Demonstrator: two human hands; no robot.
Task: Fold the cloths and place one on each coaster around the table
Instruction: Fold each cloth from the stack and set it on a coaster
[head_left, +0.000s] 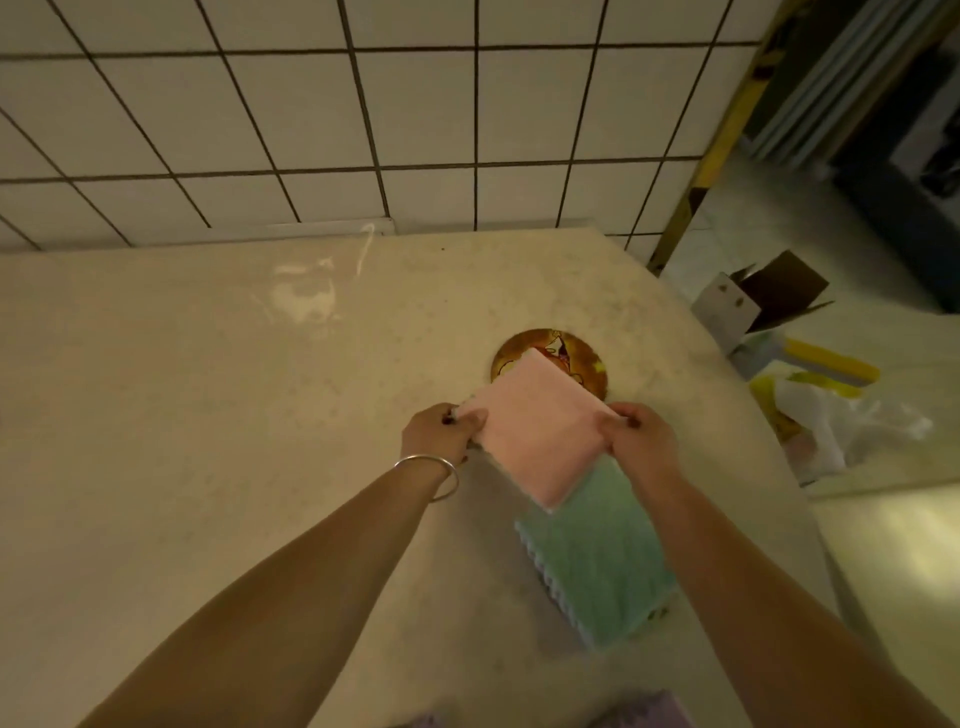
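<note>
A folded pink cloth (540, 431) is held between both hands just above the table. My left hand (441, 431) pinches its left corner, and my right hand (641, 439) grips its right edge. The cloth's far corner overlaps a round, patterned orange coaster (524, 345) lying on the table. Under the pink cloth's near end a folded green cloth (597, 566) lies flat on the table, partly hidden by my right forearm. A bit of purple cloth (654, 712) shows at the bottom edge.
The beige table (208, 415) stands against a white tiled wall (363, 114). Its right edge runs diagonally past my right arm. On the floor to the right sit an open cardboard box (753, 301), yellow items (831, 361) and a clear plastic bag (872, 431).
</note>
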